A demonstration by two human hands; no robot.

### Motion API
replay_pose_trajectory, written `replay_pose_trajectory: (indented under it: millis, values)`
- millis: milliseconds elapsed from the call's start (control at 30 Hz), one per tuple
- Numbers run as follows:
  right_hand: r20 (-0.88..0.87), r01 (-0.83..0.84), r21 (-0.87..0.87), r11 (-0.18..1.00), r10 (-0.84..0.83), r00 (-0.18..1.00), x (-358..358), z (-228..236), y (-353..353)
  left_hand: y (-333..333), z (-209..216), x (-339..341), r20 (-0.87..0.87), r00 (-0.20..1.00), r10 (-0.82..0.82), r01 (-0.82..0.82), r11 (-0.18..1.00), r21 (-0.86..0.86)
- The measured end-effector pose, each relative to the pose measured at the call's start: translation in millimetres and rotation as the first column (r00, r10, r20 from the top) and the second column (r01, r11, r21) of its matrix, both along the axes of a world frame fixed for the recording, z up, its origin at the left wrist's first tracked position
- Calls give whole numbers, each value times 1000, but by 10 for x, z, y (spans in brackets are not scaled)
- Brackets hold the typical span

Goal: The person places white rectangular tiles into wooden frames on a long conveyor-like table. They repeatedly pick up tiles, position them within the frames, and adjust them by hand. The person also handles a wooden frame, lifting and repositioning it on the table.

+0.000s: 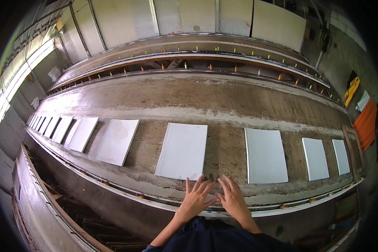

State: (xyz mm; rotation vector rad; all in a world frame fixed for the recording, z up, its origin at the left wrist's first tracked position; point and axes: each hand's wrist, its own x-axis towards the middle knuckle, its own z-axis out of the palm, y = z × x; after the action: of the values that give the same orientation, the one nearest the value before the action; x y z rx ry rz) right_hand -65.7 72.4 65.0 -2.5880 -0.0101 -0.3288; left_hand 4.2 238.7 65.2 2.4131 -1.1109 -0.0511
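My left hand (196,195) is spread, its fingertips just below the near edge of a white rectangular sheet or pad (182,150). My right hand (232,198) is beside it with fingers apart, over the near edge of the long brown table (227,109). Neither hand holds anything, and the two thumbs come close together. Whether the fingertips touch the table I cannot tell. To the right of my hands lies another white rectangle (266,155). Faint grey marks show at the lower edge of the sheet by my left hand.
More white rectangles (118,142) run in a row leftward, and two smaller-looking ones (315,158) lie to the right. A wooden frame (353,147) stands at the right end. Beyond is another long table (176,44) with coloured pegs along its rail. Orange cloth (365,124) hangs at right.
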Motion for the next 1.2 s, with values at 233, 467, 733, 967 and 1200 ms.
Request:
replay_pose_trajectory:
  millis: [233, 467, 733, 967, 1200]
  values:
    - [-26, -38, 225, 974, 45, 999, 295, -78, 334, 641, 85, 336, 63, 974, 216, -219, 974, 47]
    - [-40, -40, 245, 969, 51, 998, 624, 119, 876, 1381, 116, 756, -26, 963, 269, -268, 963, 30]
    - [24, -52, 108, 993, 50, 998, 1098, 96, 2133, 2528, 96, 1370, -77, 997, 21, -24, 999, -28]
    - [-17, -36, 155, 987, 39, 999, 1737, 76, 3736, 4008, 21, 1806, -46, 998, -50, 51, 999, 11]
    - [75, -153, 104, 983, 146, 986, 2262, -127, 4621, 4918, -172, 2204, -115, 967, 229, -228, 973, 23]
